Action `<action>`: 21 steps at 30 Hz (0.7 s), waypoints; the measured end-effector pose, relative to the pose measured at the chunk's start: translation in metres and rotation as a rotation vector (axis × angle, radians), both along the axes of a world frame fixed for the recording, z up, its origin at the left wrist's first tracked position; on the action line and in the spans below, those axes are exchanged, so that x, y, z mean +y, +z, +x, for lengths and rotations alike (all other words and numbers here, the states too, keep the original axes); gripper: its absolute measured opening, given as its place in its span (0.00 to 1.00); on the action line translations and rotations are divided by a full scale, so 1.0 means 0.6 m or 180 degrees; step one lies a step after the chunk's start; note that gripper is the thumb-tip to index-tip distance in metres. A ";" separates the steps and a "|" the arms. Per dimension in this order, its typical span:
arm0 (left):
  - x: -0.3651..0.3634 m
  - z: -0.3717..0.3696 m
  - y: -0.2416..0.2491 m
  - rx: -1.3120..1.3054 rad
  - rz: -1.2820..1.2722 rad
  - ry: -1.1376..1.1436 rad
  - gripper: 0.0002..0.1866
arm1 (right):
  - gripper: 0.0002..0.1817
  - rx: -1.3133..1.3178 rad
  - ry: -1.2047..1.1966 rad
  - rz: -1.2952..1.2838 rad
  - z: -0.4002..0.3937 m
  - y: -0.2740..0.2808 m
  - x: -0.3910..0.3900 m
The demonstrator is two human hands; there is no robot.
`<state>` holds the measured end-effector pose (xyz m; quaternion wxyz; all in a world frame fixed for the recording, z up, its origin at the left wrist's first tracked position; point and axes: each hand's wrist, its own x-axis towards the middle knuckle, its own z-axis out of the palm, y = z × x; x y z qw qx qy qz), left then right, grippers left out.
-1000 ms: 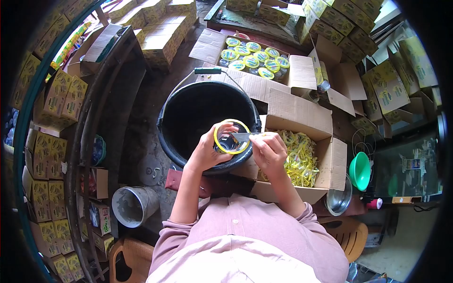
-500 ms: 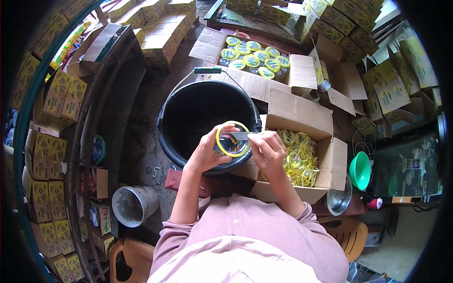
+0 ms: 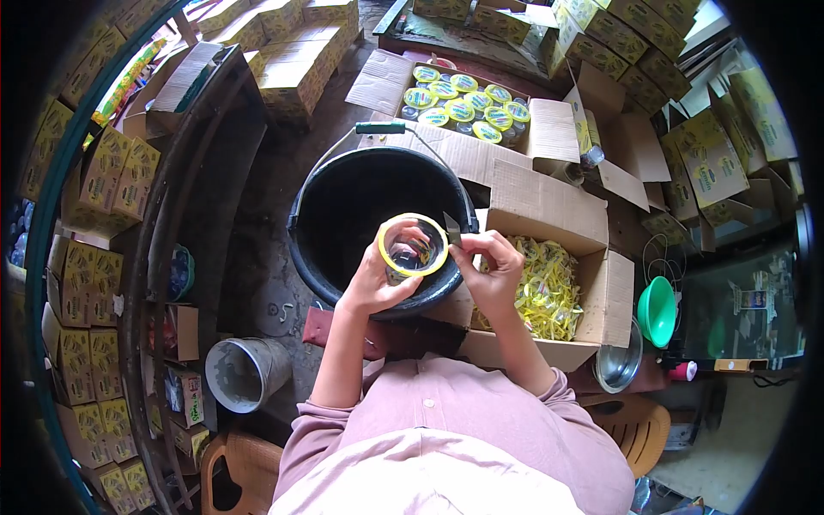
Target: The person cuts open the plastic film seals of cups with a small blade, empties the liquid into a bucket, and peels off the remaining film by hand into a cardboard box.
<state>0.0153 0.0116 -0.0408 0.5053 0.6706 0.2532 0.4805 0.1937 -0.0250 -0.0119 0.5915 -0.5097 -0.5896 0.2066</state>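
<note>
A person's left hand [image 3: 375, 281] wraps its fingers around a clear yellow-rimmed plastic cup [image 3: 403, 259], its mouth turned up toward the wearer, a grip that seems to leave the rim exposed. The right hand [image 3: 495, 273] pinches a thin metal blade [image 3: 453, 230] narrowly in its fingers, just beside the rim; whether they touch cannot be told. The cup is held over a black bucket [image 3: 365, 184], perhaps to catch drips. An open carton [image 3: 590, 292] by the right forearm, likely placed for easy reach, holds yellow strips [image 3: 547, 287]. Beyond, lidded cups [image 3: 461, 106] sit packed upright, their yellow-and-green labels apparently reading "Lemon." Similar lettering marks a yellow printed box [image 3: 705, 176] at right; smaller print is illegible.
</note>
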 end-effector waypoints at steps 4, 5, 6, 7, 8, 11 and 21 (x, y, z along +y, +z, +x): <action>-0.003 0.006 0.003 0.0095 0.0028 0.0225 0.37 | 0.08 -0.0199 -0.0194 0.0061 -0.011 0.008 -0.014; -0.003 0.006 0.001 0.0078 0.0008 0.0225 0.37 | 0.08 -0.0272 -0.0216 0.0081 -0.013 0.011 -0.017; -0.003 0.007 0.000 0.0061 -0.0011 0.0222 0.36 | 0.08 -0.0345 -0.0242 0.0104 -0.015 0.011 -0.019; -0.003 0.008 0.000 0.0037 -0.0018 0.0210 0.36 | 0.08 -0.0318 -0.0266 0.0122 -0.017 0.010 -0.021; -0.003 0.009 0.000 0.0014 -0.0024 0.0200 0.35 | 0.07 -0.0290 -0.0289 0.0141 -0.018 0.009 -0.023; -0.005 0.010 0.002 0.0013 0.0008 0.0202 0.34 | 0.07 -0.0271 -0.0342 0.0198 -0.023 0.009 -0.026; -0.005 0.009 0.005 0.0019 0.0133 0.0210 0.32 | 0.07 -0.0300 -0.0257 0.0170 -0.023 0.008 -0.020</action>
